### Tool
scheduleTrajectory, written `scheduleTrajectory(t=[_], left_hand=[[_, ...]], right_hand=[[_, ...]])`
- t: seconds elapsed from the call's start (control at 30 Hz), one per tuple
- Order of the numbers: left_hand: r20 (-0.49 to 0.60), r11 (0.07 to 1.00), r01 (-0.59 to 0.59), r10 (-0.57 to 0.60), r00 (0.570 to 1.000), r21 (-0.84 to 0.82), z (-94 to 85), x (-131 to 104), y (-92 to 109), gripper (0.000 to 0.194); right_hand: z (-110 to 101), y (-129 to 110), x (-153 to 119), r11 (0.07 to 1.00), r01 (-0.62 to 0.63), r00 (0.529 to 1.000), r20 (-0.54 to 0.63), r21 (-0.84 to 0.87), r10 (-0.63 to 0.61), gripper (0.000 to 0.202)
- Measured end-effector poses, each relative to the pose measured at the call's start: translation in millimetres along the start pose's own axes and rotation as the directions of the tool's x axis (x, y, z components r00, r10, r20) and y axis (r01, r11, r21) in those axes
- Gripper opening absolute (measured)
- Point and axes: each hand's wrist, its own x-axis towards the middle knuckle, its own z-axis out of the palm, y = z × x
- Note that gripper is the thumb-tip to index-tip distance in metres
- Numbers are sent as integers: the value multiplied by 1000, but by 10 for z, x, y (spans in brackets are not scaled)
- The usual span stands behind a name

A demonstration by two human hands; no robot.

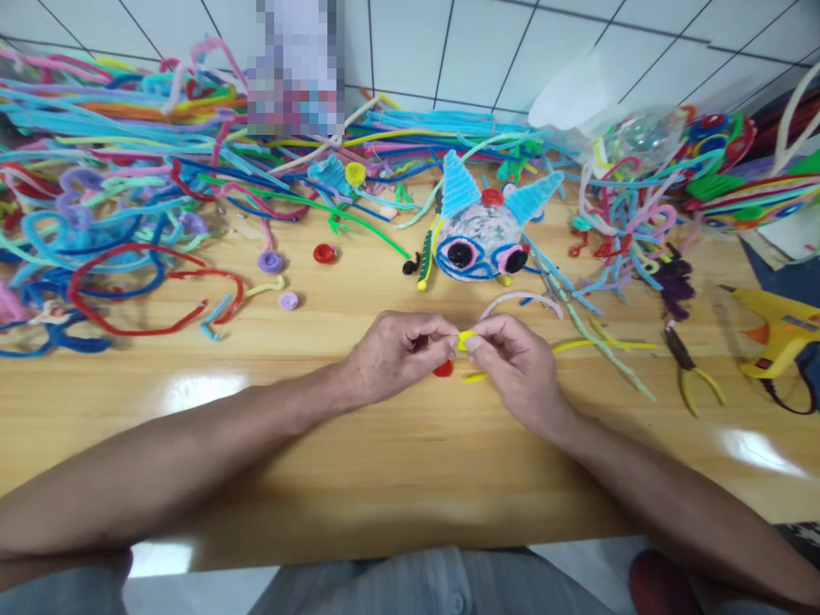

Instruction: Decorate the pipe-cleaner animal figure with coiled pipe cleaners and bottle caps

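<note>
Both hands meet over the wooden table, pinching a short yellow pipe cleaner (465, 341) between thumbs and fingers. My left hand (401, 354) is closed on its left end, my right hand (518, 363) on its right. Under the fingers lies a red coiled piece (442, 368), partly hidden. Just beyond the hands sits a round craft head (483, 231) with light blue pipe-cleaner ears, black eyes in pink and blue rings, and a red spot on top. A pale pink curved pipe cleaner (522, 299) lies between it and my right hand.
Heaps of colourful pipe cleaners (128, 188) cover the left and back of the table (307, 478). Small coils, one purple (270, 261) and one red (325, 253), lie left of the head. Pliers (688, 371) and a yellow glue gun (775, 329) rest at the right.
</note>
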Motion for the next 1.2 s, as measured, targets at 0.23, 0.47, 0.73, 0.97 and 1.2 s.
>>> scheduleTrajectory(t=[0.23, 0.47, 0.73, 0.97, 1.2], left_hand=[[-14, 1000, -20, 20, 1000, -5, 8, 5, 10, 23], [-19, 999, -36, 36, 999, 17, -1, 6, 10, 24], [6, 1000, -31, 31, 1000, 0, 0, 1, -7, 24], [13, 999, -51, 51, 999, 2, -3, 9, -5, 23], [-33, 973, -199, 204, 978, 117, 2, 1, -31, 17]], right_hand=[[1, 25, -18, 982, 147, 987, -53, -114, -154, 10], [8, 18, -19, 976, 169, 982, -58, -135, -178, 9], [15, 34, -15, 970, 199, 976, -63, -140, -209, 10], [16, 78, -14, 954, 259, 960, -66, -155, -271, 9], [8, 68, -16, 938, 309, 945, -60, -158, -322, 10]])
